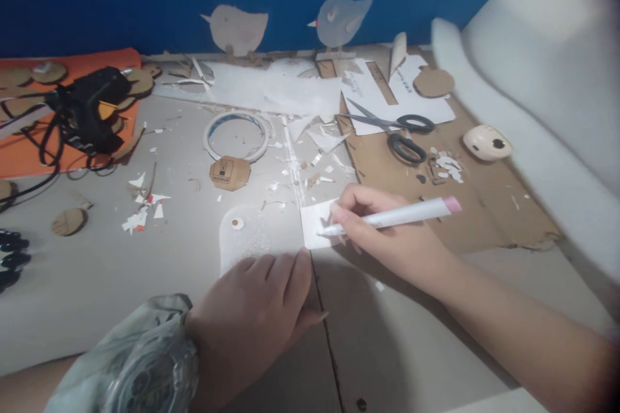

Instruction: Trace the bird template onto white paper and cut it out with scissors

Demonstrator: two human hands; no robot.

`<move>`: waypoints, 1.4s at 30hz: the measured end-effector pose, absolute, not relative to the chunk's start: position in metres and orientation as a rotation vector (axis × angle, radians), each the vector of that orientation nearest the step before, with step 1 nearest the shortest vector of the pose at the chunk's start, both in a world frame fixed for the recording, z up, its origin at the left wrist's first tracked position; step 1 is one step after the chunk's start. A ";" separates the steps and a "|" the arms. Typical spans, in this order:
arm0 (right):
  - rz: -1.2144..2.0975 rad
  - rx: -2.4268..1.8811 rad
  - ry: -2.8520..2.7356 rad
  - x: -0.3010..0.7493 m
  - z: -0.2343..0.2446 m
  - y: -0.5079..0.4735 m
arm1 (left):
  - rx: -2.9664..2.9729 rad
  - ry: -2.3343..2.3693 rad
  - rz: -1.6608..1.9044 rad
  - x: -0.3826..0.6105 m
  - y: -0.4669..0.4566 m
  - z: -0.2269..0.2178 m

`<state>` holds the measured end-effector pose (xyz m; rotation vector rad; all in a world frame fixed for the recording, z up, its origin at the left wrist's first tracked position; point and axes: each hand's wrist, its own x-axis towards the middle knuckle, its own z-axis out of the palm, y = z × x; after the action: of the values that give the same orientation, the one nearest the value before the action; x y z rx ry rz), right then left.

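My right hand (372, 219) grips a white marker pen (402, 214) with a pink end, its tip down on a small white piece of paper (314, 222). My left hand (261, 297) rests on the table, knuckles up, with the thumb apart from the fingers. Its index fingertip is by the paper's lower left corner. Its other fingers cover the lower part of a white, translucent bird-shaped piece (242, 239), which bears a round eye (236, 224). I cannot tell whether the left fingers press on the paper.
Black-handled scissors (407, 132) lie on cardboard (489, 206) at the right, near a white tape dispenser (487, 142). A tape roll (208, 135) is ahead. At left a black glue gun (97, 110) rests on an orange sheet (24, 158). Two bird cutouts (239, 29) stand behind. Scraps lie about.
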<state>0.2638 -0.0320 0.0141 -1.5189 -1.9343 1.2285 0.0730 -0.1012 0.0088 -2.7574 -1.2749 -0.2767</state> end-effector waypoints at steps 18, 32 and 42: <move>1.219 -1.520 -1.917 0.259 0.014 -0.030 | -2.781 -1.313 -0.284 0.073 -0.101 0.007; 1.388 -1.360 -1.754 0.270 0.011 -0.031 | -2.765 -1.338 -0.328 0.072 -0.102 0.005; 1.141 -1.520 -2.035 0.270 0.019 -0.036 | -2.716 -1.307 -0.257 0.070 -0.103 0.002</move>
<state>0.2699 -0.0359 0.0193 -1.5200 -2.0346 1.1411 0.0703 -0.1030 0.0022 -2.7156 -1.3071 -0.2570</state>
